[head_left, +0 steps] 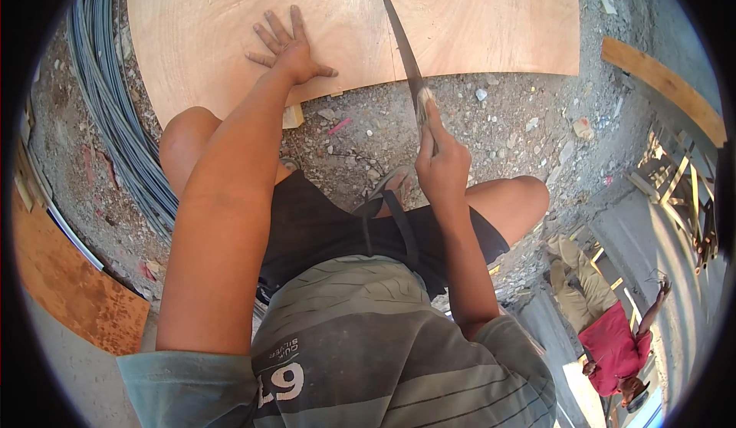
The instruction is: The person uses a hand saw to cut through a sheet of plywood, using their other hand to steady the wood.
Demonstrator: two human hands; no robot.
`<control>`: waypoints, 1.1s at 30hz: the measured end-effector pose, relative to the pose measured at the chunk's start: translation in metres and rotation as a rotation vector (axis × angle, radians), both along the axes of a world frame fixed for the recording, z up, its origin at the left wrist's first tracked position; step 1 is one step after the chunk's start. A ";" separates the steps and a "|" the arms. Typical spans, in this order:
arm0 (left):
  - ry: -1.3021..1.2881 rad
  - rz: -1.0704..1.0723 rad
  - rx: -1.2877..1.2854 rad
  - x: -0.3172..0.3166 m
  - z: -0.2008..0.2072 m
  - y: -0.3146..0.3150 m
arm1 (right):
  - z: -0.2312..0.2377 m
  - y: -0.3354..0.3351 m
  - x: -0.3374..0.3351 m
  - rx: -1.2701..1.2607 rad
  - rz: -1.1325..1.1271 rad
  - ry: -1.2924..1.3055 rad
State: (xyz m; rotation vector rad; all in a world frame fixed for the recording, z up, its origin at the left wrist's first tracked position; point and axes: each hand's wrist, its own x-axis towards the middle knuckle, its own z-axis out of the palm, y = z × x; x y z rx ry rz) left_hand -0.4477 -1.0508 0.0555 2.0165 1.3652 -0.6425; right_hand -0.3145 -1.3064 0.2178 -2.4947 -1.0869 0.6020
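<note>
A large pale plywood sheet [483, 25] lies in front of me, above the rubble ground. On its left part my left hand [290, 51] rests flat with the fingers spread. My right hand [443, 156] is wrapped round the handle of a handsaw [404, 41]. The saw's long dark blade slants up and to the left over the sheet, its tip near a thin cut line [389, 25] that runs down to the near edge. Most of the handle is hidden in my fingers. A small wood block [293, 116] shows under the sheet's near edge.
A coil of grey rods [103, 67] lies on the left. Rust-brown boards sit at the lower left [77, 282] and upper right [663, 87]. Scrap wood [682, 186] is piled at the right. Another person in a red shirt [613, 344] is at the lower right.
</note>
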 end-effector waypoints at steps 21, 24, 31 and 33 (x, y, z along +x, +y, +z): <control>-0.065 -0.023 -0.003 0.023 0.000 -0.010 | -0.074 0.092 0.052 0.061 0.059 -0.174; -0.057 -0.044 -0.015 0.014 -0.007 -0.010 | -0.081 0.123 0.054 0.021 0.011 -0.167; -0.018 0.001 0.005 0.004 0.000 -0.002 | -0.005 -0.027 -0.008 0.023 -0.018 -0.008; -0.009 -0.007 0.002 0.002 -0.001 0.002 | -0.031 0.002 0.008 0.094 -0.017 -0.013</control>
